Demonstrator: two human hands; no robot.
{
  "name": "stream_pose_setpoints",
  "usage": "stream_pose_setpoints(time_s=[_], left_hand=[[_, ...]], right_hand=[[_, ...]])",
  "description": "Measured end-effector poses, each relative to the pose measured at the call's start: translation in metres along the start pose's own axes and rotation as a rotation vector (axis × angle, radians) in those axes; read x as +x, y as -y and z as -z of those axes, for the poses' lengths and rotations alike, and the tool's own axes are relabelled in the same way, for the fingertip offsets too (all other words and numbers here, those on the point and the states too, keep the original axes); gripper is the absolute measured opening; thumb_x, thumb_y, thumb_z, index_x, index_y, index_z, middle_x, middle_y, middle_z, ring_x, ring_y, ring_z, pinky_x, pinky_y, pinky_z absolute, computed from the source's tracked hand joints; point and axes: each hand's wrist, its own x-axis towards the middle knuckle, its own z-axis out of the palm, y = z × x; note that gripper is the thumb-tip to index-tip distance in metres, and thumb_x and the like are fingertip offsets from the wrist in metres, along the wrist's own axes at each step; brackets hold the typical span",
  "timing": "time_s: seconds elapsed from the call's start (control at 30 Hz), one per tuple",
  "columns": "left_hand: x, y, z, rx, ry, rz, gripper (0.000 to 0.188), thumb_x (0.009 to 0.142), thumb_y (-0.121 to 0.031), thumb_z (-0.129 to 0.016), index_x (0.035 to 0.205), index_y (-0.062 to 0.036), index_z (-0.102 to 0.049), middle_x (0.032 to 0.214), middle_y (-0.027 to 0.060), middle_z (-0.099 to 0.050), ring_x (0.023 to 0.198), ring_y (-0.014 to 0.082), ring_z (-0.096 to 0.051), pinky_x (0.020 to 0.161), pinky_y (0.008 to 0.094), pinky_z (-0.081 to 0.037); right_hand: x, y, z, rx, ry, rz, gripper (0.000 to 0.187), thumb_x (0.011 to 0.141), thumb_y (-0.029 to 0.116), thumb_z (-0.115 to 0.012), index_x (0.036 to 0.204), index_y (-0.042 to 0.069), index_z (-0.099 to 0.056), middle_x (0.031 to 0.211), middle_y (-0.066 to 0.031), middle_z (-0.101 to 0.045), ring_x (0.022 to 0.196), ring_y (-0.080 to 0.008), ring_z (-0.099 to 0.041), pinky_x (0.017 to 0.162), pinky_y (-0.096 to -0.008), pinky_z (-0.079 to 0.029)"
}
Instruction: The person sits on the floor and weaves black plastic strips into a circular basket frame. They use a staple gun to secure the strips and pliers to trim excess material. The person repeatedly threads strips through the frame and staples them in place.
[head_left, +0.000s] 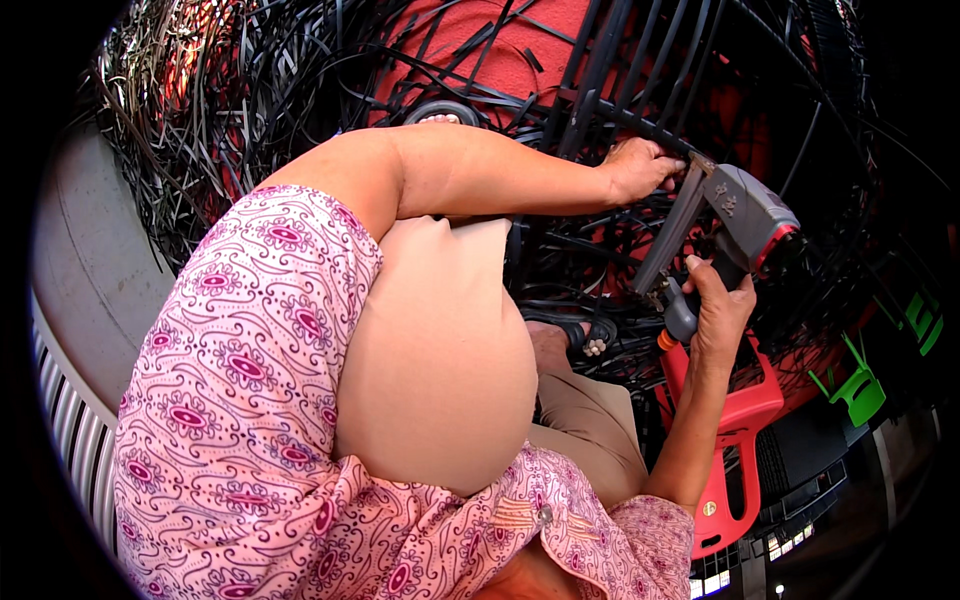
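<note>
The grey staple gun [757,218] is grasped by its handle in the right hand [722,300], its long magazine [672,230] slanted up toward the black rail [640,125]. Its nose is set just right of the left hand [636,172], nearer that rail; whether anything is pinched there cannot be told

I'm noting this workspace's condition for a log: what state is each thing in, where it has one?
Gray nail gun: held, nose close to the left hand.
Right hand: closed around the gun's handle.
Left hand: fingers bent; grip unclear.
Black strips: loose, tangled in a heap.
Sandals: worn.
Red chair: partly hidden by the right forearm.
Green chairs: nobody seated.
</note>
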Motion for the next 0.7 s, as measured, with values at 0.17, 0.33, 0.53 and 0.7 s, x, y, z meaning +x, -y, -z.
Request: stream_pose_setpoints(time_s=[0.17, 0.33, 0.53, 0.7], left_hand=[[-0.002, -0.0041, 0.0007, 0.011, 0.011, -0.014, 0.018, 0.094, -0.017, -0.063, 0.102, -0.0054, -0.073, 0.085, -0.0024, -0.07, 0.068, 0.0069, -0.06, 0.068, 0.0247, -0.051], [-0.0067, -0.0092, -0.0002, -0.018, 0.003, -0.008, 0.018, 0.094, -0.017, -0.063, 0.103, -0.0058, -0.073, 0.085, -0.0025, -0.069, 0.069, 0.0069, -0.06, 0.068, 0.0247, -0.051], [-0.0019, -0.0022, -0.0007, -0.022, 0.014, -0.005, 0.018, 0.094, -0.017, -0.063, 0.105, -0.0059, -0.073, 0.086, -0.0021, -0.07, 0.07, 0.0071, -0.06, 0.069, 0.0246, -0.051], [-0.0019, -0.0023, 0.0006, -0.005, 0.017, -0.012, 0.019, 0.094, -0.017, -0.063, 0.105, -0.0056, -0.073, 0.087, -0.0016, -0.07, 0.07, 0.0074, -0.06, 0.069, 0.0248, -0.051]], right_hand=[[-0.0003, 0.0005, -0.0002, -0.011, -0.006, -0.007, 0.034, 0.076, 0.005, -0.078, 0.104, -0.002, -0.06, 0.081, -0.004, -0.062, 0.061, -0.0092, -0.055, 0.061, -0.024, -0.046], [-0.0004, 0.0024, -0.0019, -0.031, -0.016, 0.002, 0.033, 0.077, 0.004, -0.077, 0.104, -0.002, -0.06, 0.081, -0.0036, -0.061, 0.062, -0.0086, -0.055, 0.061, -0.0235, -0.046], [-0.001, 0.0058, -0.003, -0.024, -0.016, -0.012, 0.026, 0.077, 0.002, -0.077, 0.098, 0.0, -0.061, 0.08, -0.0027, -0.061, 0.06, -0.0089, -0.053, 0.06, -0.0236, -0.044], [-0.002, 0.0078, -0.0038, -0.06, -0.022, -0.011, 0.026, 0.077, 0.002, -0.077, 0.098, 0.0, -0.061, 0.079, -0.002, -0.061, 0.06, -0.0084, -0.052, 0.059, -0.023, -0.043]])
